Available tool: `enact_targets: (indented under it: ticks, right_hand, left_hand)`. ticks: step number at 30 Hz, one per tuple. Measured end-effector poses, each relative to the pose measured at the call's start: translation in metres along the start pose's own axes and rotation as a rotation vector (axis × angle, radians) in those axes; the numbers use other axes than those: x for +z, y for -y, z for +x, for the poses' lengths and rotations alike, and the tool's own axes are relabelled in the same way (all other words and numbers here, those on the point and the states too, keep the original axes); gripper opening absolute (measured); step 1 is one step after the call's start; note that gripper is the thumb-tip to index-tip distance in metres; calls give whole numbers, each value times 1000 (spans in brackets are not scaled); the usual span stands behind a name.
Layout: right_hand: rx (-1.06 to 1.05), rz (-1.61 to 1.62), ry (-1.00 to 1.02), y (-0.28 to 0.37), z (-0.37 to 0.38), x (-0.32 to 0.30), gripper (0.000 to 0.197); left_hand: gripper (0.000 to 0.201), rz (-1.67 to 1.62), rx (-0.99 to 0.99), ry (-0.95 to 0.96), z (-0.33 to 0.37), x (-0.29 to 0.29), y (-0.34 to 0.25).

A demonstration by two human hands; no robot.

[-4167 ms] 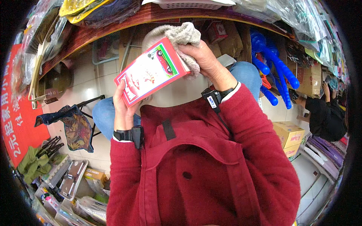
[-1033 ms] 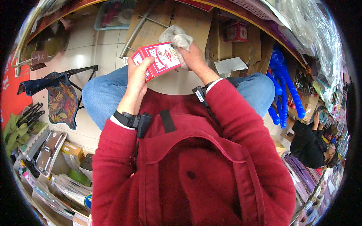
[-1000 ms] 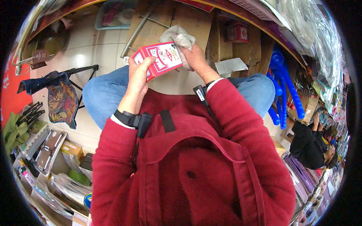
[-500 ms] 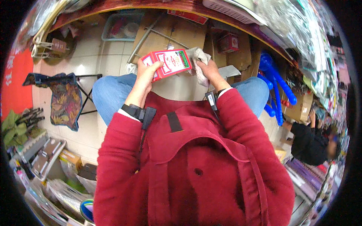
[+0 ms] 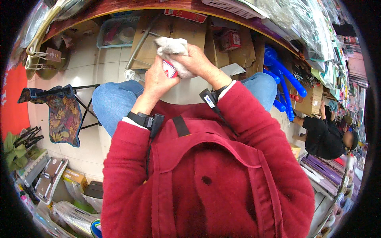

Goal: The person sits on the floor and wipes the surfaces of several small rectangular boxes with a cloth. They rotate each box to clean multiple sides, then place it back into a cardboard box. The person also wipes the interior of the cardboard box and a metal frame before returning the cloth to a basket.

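- Box [image 5: 169, 70]: the left hand [image 5: 156, 80] has its grip around the left side, apparently steadying it.
- Right hand [image 5: 195, 60] clutches cloth [image 5: 172, 46] over the box's right, seemingly for contact.

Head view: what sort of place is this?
Likely a small general-goods shop: plastic-wrapped goods crowd the upper right, packaged items sit lower left, and cardboard shows under a reddish-brown shelf.

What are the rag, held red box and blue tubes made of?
Rag: probably soft cloth, matt; it crumples into folds. Held red box: likely smooth printed card, with flat sides. Blue tubes: plastic or rubber, perhaps; glossy, with bright highlights.
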State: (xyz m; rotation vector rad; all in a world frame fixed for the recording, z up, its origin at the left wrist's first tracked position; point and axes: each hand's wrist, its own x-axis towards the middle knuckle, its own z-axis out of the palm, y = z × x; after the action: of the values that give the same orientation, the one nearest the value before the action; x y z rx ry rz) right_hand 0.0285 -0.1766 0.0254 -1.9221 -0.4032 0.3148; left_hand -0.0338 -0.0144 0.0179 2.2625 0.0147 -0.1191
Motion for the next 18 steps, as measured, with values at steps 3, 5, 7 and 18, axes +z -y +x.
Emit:
enact_targets:
  ticks: [3, 5, 7, 18]
  right_hand:
    - [192, -30, -31, -39, 6, -5, 43]
    - [278, -119, -80, -77, 12, -9, 49]
    - [369, -265, -125, -113, 17, -14, 55]
    - [547, -393, -172, -161, -33, -41, 49]
  left_hand:
    - [77, -79, 70, -24, -1, 0, 7]
    - [75, -120, 112, -37, -1, -1, 9]
    - [76, -131, 75, -24, -1, -1, 9]
    - [80, -225, -51, -69, 7, 1, 23]
